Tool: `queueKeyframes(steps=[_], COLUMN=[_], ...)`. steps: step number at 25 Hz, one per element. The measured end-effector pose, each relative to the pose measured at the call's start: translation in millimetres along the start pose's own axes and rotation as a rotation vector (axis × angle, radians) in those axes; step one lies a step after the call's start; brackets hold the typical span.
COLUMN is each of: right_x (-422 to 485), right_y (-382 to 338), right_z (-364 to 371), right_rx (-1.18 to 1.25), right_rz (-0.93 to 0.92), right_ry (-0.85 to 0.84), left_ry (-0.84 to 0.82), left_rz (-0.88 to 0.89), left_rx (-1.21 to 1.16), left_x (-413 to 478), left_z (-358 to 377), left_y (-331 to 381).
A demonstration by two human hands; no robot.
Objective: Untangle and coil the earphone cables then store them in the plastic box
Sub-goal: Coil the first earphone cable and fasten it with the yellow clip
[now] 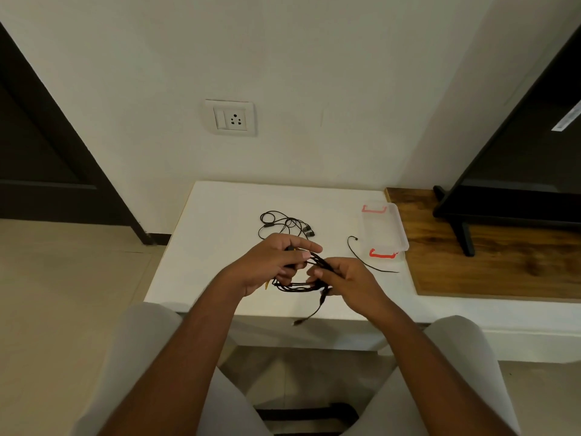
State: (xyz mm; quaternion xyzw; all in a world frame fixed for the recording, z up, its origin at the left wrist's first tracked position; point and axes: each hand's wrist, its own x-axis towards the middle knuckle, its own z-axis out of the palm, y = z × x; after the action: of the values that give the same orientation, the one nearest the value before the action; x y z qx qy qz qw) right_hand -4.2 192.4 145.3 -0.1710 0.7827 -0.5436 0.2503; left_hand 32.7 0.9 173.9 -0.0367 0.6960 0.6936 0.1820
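Both hands hold one bundle of black earphone cable [301, 286] above the near edge of the white table [201, 247]. My left hand [270, 262] pinches its upper loops; my right hand [349, 278] grips the other side. A loose end with a plug [309, 316] dangles below the table edge. A second black earphone cable [283, 225] lies tangled on the table behind my hands. A clear plastic box [385, 228] with red clips stands at the table's right. A short black cable piece [364, 259] lies in front of the box.
A wooden board [487, 265] adjoins the table on the right, with a black stand [462, 234] on it. A wall socket [231, 118] sits on the wall behind. A dark door [47, 152] is at the left. My knees are under the table's near edge.
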Motion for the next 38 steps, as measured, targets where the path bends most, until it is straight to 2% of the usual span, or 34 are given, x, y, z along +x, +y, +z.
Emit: queueKeyframes(steps=[4,9,11,14,17,20,25,32,35,38], right_x=[-0.4,1.0,1.0,-0.9,-4.0,-5.7,-10.5,-11.3,-10.8,-9.9], right_y=[-6.3,-10.9,-11.0,-4.1,5.9,8.0,-4.1,-26.5,-29.9,-28.2], right_z=[-4.7,-7.5,-7.3,-12.2,-12.4,-6.1,2.5,10.3,15.9,19.4], right_rx=[0.147,0.088,0.14,0.259,0.217,0.237,0.566,0.93,0.957,0.997], right_rz=[0.013,-0.056,-0.039,0.072,0.131,0.137,0.161,0.163,0.15,0.178], right_ry=[0.106,0.157,0.187,0.167,0.081,0.091,0.061,0.255,0.32,0.369], left_ry=[0.076,0.197,0.249,0.319,0.338,0.353,0.398,0.31,0.237,0.274], left_rz=[-0.002,-0.019,0.013,0.052,0.078,0.08,0.092,0.085,0.081,0.117], left_rx=[0.023,0.282,0.309,0.138,-0.036,-0.12,-0.234,-0.388,-0.501,-0.55], left_x=[3.0,9.5,11.3,11.3,10.0,10.1,11.8,15.1,16.1,17.6], left_z=[3.3,13.9,16.7,18.7,14.5,10.7,11.1,13.6,19.4,27.0], left_y=[-1.2,-2.3,-3.7,-5.4,-4.7,-4.0,-7.0,-11.2,-10.9,-11.0])
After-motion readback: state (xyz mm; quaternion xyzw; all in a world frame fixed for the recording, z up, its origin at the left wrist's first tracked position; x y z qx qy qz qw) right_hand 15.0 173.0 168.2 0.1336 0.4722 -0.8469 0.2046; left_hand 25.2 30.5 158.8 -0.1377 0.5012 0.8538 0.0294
